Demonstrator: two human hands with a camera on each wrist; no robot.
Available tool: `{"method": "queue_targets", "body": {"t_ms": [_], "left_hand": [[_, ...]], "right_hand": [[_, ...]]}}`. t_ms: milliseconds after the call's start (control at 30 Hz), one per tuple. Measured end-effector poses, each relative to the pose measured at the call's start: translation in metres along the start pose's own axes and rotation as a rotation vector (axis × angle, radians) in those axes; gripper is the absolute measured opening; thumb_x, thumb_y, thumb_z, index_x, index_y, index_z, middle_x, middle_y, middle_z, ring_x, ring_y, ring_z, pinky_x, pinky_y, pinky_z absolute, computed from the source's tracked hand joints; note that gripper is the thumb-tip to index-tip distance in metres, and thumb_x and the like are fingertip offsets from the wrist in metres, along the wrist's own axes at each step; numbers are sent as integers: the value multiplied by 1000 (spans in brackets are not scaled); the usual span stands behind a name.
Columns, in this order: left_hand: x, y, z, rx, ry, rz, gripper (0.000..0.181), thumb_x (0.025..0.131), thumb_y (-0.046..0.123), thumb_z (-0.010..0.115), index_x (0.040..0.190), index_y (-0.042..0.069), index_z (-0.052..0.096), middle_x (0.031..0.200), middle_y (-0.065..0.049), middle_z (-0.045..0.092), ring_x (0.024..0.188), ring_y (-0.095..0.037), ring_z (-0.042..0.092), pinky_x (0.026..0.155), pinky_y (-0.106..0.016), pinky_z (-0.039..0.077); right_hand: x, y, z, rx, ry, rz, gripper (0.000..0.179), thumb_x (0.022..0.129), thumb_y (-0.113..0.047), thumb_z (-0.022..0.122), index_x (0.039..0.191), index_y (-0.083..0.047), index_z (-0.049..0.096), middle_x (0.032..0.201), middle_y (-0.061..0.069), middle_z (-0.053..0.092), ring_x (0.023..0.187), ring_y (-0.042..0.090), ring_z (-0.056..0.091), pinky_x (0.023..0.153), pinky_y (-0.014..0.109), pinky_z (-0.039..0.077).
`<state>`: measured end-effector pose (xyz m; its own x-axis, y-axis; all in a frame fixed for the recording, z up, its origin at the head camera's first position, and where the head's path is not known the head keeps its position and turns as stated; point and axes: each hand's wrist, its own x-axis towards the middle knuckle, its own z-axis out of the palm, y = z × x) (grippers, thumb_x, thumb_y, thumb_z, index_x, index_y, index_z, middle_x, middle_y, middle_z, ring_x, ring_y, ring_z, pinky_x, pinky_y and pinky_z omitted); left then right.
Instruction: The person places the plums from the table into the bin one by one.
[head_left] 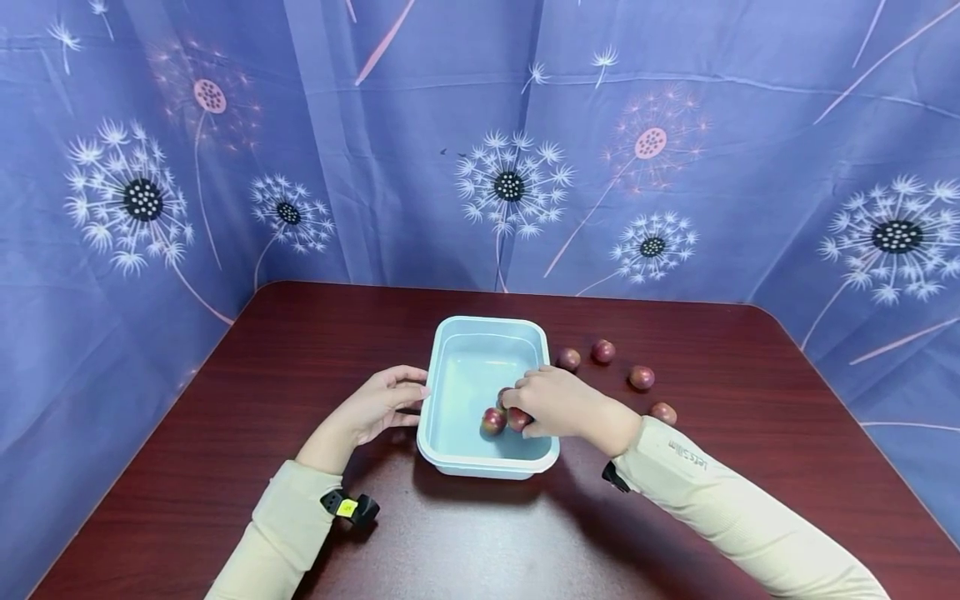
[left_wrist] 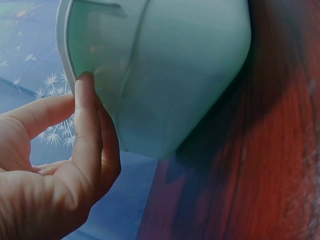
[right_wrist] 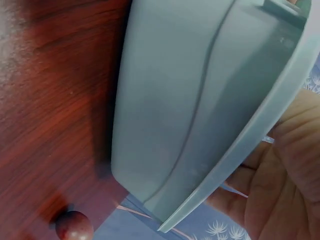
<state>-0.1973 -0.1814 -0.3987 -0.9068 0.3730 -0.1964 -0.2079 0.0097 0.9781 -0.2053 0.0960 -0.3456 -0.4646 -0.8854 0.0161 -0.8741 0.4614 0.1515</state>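
A pale blue plastic box (head_left: 487, 462) stands on the table, open at the top. My left hand (head_left: 382, 406) touches its left side with extended fingers; in the left wrist view the fingertips (left_wrist: 86, 82) meet the outside of the rim. Over the right rim reaches my right hand (head_left: 558, 402), its fingers curled round a dark red, plum-like fruit (head_left: 518, 419) low inside the box. Beside that lies another such fruit (head_left: 492, 422), and a further one (head_left: 502, 398) is partly hidden by the fingers. In the right wrist view the box wall hides the fingertips of the right hand (right_wrist: 280, 180).
Several more red fruits, among them one (head_left: 603, 351) at the back and one (head_left: 641, 377) farther right, lie on the dark red wooden table (head_left: 337, 333) right of the box. One fruit (head_left: 663, 413) is close by my right sleeve. A blue dandelion-print curtain (head_left: 420, 167) hangs behind.
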Motion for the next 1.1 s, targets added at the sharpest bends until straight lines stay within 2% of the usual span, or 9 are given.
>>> {"method": "queue_targets", "body": {"t_ms": [233,467,700,867,1100], "left_hand": [[0,0,0,3,12,-5,43,93,10,53,129,-8,41,105,-8,62,89,-13,62,79,-33,55],[-1,1,0,-8,9,-3,41,93,9,54,128,-9,42,102,-6,63,88,-12,62,78,-32,54],[0,-1,0,-13,-1,-4,42,93,9,54,128,-10,41,101,-6,64,87,-11,63,77,-29,54],[0,0,0,-20,4,-1,41,93,9,54,127,-10,42,102,-7,64,87,-11,63,77,-31,55],[0,-1,0,-26,7,-1,40,93,8,54,126,-10,42,103,-9,64,87,-12,63,77,-31,55]], "right_hand": [[6,-2,0,67,-106,59,23,68,-19,81,79,-17,61,63,-5,53,67,16,57,72,35,50],[13,-5,1,90,-195,139,21,70,-18,80,79,-17,61,66,-2,57,66,16,57,70,36,49],[18,-8,3,88,-288,196,22,71,-20,80,80,-17,60,71,-2,60,72,16,58,75,37,47],[21,-8,5,95,-312,224,21,72,-21,79,82,-16,61,74,-2,61,72,15,57,75,38,47],[22,-6,7,118,-296,209,18,74,-19,78,82,-16,62,72,-4,60,68,13,53,73,36,46]]}}
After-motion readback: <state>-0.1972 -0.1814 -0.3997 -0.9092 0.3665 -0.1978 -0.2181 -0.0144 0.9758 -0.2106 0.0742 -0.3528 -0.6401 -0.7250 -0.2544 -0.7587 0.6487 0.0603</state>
